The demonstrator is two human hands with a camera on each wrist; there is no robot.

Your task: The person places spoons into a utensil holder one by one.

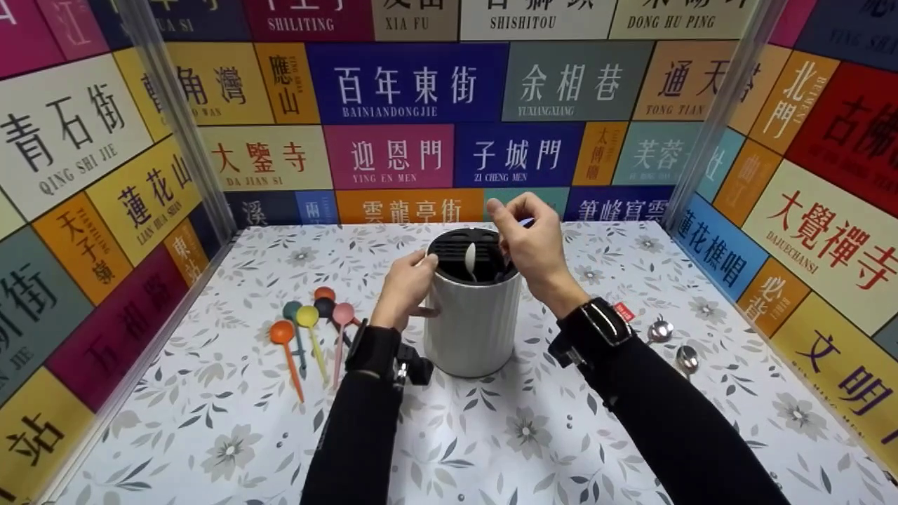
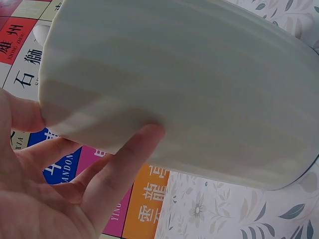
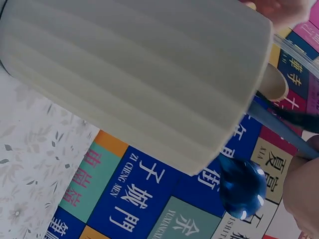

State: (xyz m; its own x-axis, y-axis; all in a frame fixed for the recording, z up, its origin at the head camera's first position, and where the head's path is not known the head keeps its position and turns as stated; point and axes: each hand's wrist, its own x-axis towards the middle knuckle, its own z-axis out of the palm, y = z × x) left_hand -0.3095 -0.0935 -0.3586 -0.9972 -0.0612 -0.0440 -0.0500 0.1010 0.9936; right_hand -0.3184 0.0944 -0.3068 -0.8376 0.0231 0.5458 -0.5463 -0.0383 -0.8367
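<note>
Left wrist view crops the canister (image 2: 189,89).

Ahead of you, blue wall panel (image 1: 409,83) reads 百年東街, BAINIANDONGJIE; pink panel (image 1: 391,156), YING EN MEN; grey-green panel (image 1: 574,82), YUXIANGXIANG. Your left: white panel (image 1: 66,133), QING SHI JIE. Your right: cream panel (image 1: 815,231), DAJUECHANSI.

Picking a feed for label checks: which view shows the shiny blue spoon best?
Right wrist: the shiny blue spoon has its rounded head in plain sight beside the pale holder. The head view gives only a blue sliver by the right hand; the left wrist view shows none of it.
</note>
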